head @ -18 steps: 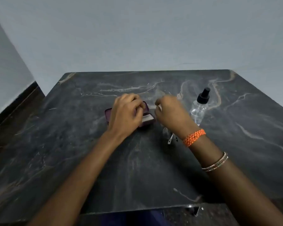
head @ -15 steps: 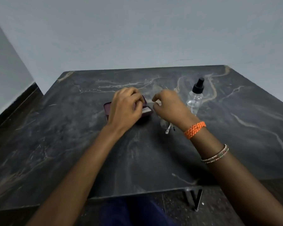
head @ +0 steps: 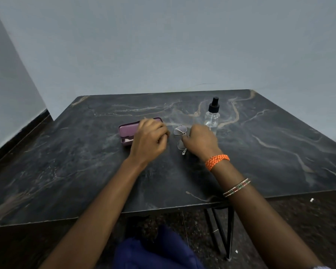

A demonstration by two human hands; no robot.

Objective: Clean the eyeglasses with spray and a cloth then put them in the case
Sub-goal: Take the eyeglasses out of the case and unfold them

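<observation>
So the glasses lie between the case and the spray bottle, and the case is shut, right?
Not quite. The head view shows the case open, something white inside. The glasses do lie between it and the spray bottle.

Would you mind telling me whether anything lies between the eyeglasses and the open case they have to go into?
Only the left hand does: it hovers over the right end of the purple case, between it and the eyeglasses that the right hand holds. The spray bottle stands off to the right, out of the way.
</observation>
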